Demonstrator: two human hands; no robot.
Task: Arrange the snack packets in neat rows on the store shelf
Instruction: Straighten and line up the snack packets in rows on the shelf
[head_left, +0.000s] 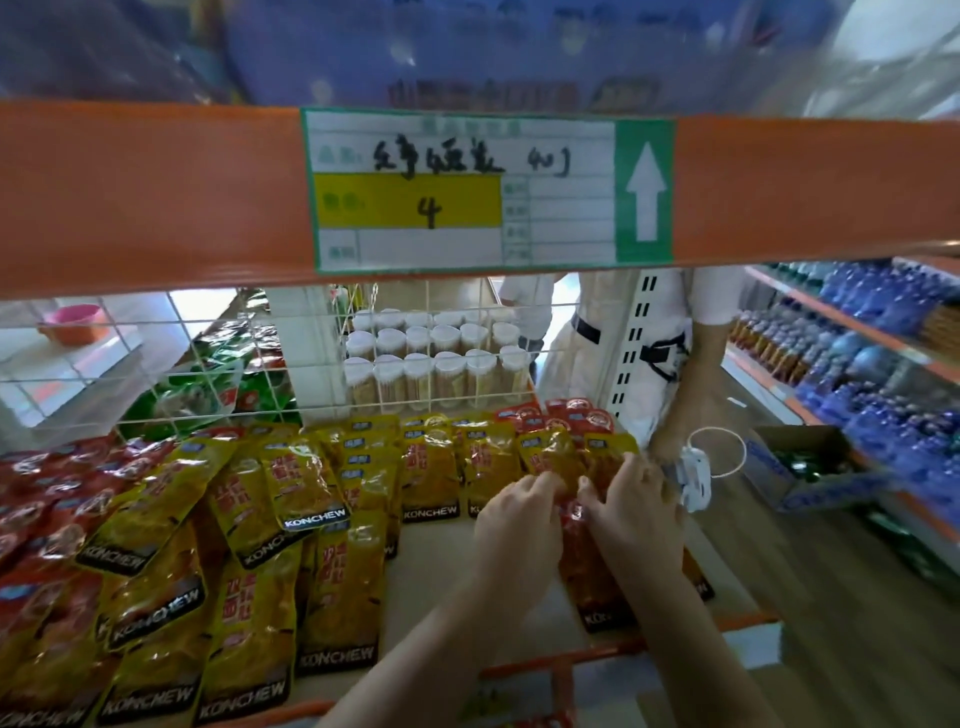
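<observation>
— Where are your hands?

— Lower right of the frame, close together. My left hand (514, 525) and right hand (636, 512) both have fingers curled onto a red snack packet (592, 577) lying on the shelf (441, 582).

— The rest?

— Yellow packets (311, 519) spread across the lower left, with more red packets (31, 499) at the far left edge.

Bright, even store lighting, barely any shadows. Glare off the shiny snack packets (291, 478), blown-out white around 9 o'clock. Heavy blur at 12 o'clock, fisheye bending toward 3 and 9.
</observation>
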